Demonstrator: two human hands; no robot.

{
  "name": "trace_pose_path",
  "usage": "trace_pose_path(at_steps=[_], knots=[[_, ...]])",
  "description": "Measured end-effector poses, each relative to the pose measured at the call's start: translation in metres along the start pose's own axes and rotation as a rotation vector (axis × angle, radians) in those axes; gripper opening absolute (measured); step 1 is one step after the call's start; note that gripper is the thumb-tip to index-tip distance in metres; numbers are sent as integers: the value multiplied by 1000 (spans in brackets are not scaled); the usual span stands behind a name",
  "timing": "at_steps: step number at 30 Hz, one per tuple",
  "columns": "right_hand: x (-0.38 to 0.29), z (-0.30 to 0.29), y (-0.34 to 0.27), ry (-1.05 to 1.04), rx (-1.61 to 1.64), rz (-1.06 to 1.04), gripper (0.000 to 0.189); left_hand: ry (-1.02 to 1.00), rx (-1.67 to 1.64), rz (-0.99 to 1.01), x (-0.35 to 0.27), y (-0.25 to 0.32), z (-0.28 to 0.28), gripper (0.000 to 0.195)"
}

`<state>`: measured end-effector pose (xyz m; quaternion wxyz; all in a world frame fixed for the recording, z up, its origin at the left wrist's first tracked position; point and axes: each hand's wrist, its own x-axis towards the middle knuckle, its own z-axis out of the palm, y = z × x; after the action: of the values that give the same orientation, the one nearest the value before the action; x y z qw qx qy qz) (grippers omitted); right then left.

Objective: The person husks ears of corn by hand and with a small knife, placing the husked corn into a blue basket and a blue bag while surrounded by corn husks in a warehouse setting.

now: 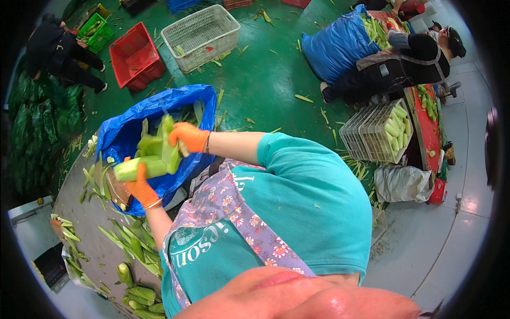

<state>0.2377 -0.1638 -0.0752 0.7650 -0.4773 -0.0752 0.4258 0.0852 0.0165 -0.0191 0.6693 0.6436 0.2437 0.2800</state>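
Note:
My left hand [141, 188], in an orange glove, grips a pale green ear of corn [147, 168] above an open blue plastic bag [195, 93]. My right hand [188, 137], gloved in orange too, is closed at the ear's other end, where green husk leaves [169, 149] stand away from it. From the right fist sticks the pale handle [184, 149] of what looks like a knife; its blade is blurred against the bag. Loose husks [185, 113] lie inside the bag. A brown board [118, 190] sits by the bag's near left rim, partly hidden.
A grey table [83, 223] on the left bears cut husks and unpeeled ears [139, 295]. Beyond the bag stand a red crate [133, 56] and a whitish crate [203, 36]. One person [402, 67] works at right beside crated ears [398, 127]; another [55, 48] bends at upper left.

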Motion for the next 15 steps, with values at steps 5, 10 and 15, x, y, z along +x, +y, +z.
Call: trace_pose_path(at_steps=[5, 10, 15], knots=[[0, -75, -10, 457, 225, 96, 12, 239, -561, -286, 31, 3, -74, 65], [-2, -55, -15, 367, -299, 9, 39, 126, -591, -336, 29, -6, -97, 56], [-14, 12, -28, -15, -637, -201, 54, 51, -498, -350, 17, -36, -46, 44]])
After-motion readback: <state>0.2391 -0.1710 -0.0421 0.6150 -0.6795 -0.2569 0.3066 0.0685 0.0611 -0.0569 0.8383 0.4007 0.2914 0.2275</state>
